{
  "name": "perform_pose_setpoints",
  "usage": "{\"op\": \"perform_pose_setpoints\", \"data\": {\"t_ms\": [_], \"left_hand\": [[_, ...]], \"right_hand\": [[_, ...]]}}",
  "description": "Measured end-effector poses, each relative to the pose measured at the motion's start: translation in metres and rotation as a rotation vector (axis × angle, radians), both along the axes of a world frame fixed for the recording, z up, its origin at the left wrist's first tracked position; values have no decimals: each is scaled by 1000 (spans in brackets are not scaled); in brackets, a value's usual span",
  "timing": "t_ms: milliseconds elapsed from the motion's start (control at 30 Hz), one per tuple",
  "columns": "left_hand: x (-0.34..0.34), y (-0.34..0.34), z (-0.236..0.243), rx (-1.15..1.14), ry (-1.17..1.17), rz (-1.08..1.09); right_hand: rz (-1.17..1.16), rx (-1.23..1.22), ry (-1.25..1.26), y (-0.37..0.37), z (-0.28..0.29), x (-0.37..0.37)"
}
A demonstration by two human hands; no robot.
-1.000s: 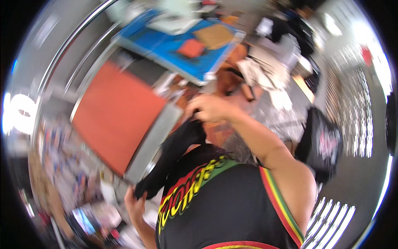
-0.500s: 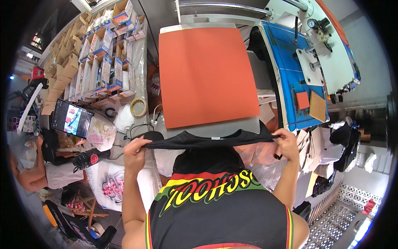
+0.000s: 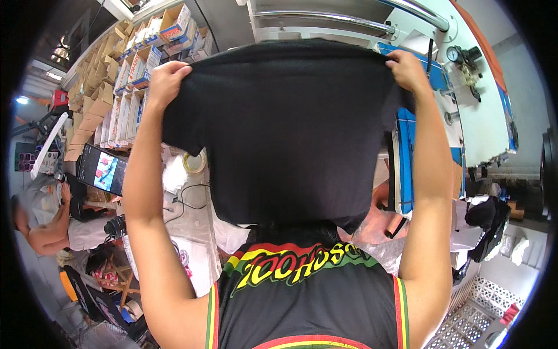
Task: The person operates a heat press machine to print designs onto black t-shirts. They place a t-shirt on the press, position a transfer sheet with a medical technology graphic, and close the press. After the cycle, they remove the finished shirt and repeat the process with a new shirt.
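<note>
A plain black T-shirt (image 3: 290, 139) is spread wide between my two hands, over the press bed in front of me. My left hand (image 3: 168, 81) is closed on its upper left part, and my right hand (image 3: 410, 70) pinches the upper right part. Both arms are stretched forward. The shirt's near edge hangs close to my chest, and its left sleeve droops below my left hand. The orange pad of the bed is hidden beneath the cloth.
On the left stand several open cardboard boxes (image 3: 139, 70), a tablet (image 3: 102, 168) and a tape roll (image 3: 195, 161). A white press machine (image 3: 479, 116) with a gauge and a blue platen (image 3: 405, 163) stands on the right. Another person's arm (image 3: 52, 224) is at the far left.
My hands have moved forward and up, drawing the black shirt away from my chest. It now covers the orange pad, which was bare before.
</note>
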State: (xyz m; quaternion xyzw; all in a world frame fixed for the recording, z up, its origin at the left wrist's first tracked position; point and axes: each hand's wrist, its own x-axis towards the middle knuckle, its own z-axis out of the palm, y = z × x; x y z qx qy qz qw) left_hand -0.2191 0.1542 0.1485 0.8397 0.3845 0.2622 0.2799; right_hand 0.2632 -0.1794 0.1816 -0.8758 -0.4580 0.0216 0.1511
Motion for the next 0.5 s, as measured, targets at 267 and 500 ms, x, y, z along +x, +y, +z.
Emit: {"op": "perform_pose_setpoints", "data": {"t_ms": [267, 500], "left_hand": [[75, 37, -127, -626, 81, 359], [94, 82, -129, -645, -467, 320]], "right_hand": [[-336, -85, 154, 52, -180, 44], [-448, 564, 852, 118, -162, 63]]}}
